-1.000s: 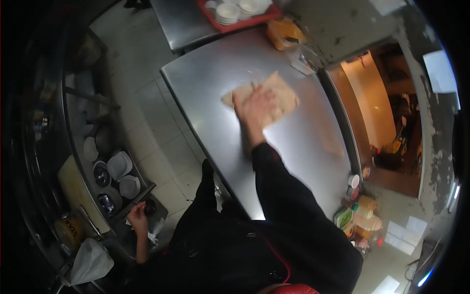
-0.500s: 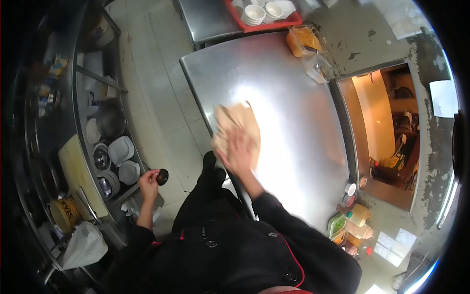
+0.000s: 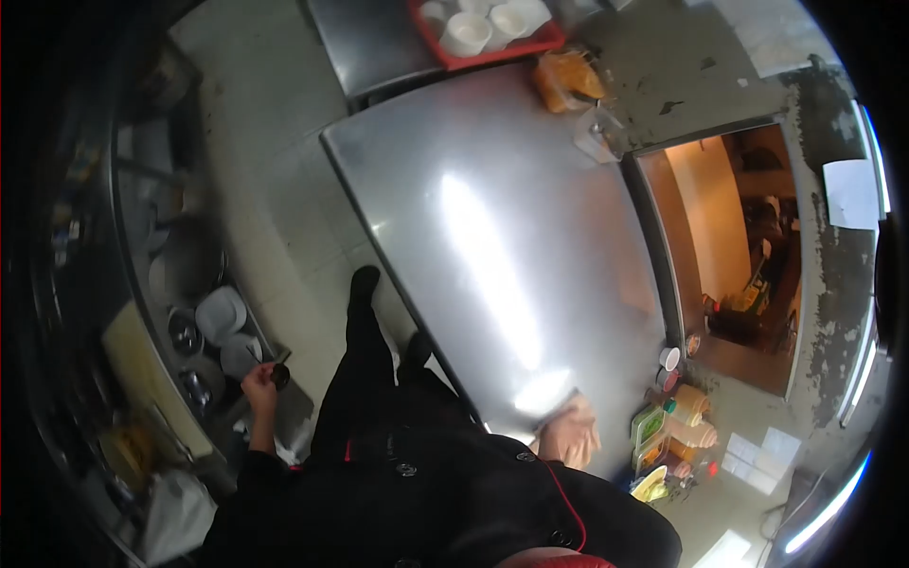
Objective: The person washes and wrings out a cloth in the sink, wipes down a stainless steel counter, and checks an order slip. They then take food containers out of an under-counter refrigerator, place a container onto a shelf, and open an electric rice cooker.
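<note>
While R hand (image 3: 562, 443) touches tan cloth (image 3: 584, 417) on tbl (image 3: 407, 199), spread unclear, L hand (image 3: 258, 385) curled round dark item (image 3: 279, 376).

Red tray (image 3: 507, 54) cut off by top edge, cloth (image 3: 579, 408) and right fingers (image 3: 569, 437) blurred, white bag (image 3: 180, 516) blurred

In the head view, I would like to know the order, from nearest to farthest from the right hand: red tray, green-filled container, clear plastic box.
From the right hand:
1. Green-filled container: just to its right, near the wall.
2. Clear plastic box: toward the far right corner of the metal table.
3. Red tray: beyond the table's far edge.
</note>
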The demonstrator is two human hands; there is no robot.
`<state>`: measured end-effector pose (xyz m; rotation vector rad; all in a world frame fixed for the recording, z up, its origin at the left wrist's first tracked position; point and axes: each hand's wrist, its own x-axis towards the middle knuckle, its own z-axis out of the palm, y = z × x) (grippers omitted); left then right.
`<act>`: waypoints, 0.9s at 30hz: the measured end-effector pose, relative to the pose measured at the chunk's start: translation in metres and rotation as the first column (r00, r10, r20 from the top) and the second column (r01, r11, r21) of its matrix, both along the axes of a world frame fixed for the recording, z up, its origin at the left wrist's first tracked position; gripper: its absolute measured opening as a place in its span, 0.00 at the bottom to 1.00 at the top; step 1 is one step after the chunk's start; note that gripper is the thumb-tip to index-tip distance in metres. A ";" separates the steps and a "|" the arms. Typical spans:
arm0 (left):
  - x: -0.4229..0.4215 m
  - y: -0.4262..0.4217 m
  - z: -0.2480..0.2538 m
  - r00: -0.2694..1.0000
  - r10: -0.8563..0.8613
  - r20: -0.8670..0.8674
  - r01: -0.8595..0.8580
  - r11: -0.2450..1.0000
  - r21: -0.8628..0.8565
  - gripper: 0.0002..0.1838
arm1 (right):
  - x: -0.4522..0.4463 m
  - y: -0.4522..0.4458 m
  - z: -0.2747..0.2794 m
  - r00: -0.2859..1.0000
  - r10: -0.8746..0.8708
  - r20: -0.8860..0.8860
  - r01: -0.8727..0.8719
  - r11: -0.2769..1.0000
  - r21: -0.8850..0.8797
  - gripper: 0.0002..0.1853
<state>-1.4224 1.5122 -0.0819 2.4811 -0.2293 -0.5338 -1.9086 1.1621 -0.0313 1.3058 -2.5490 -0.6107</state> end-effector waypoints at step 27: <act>0.151 -0.330 0.138 0.731 -0.608 0.310 0.674 0.573 -0.466 0.09 | 0.127 -0.136 -0.040 0.920 0.328 0.214 -0.281 0.933 -0.223 0.44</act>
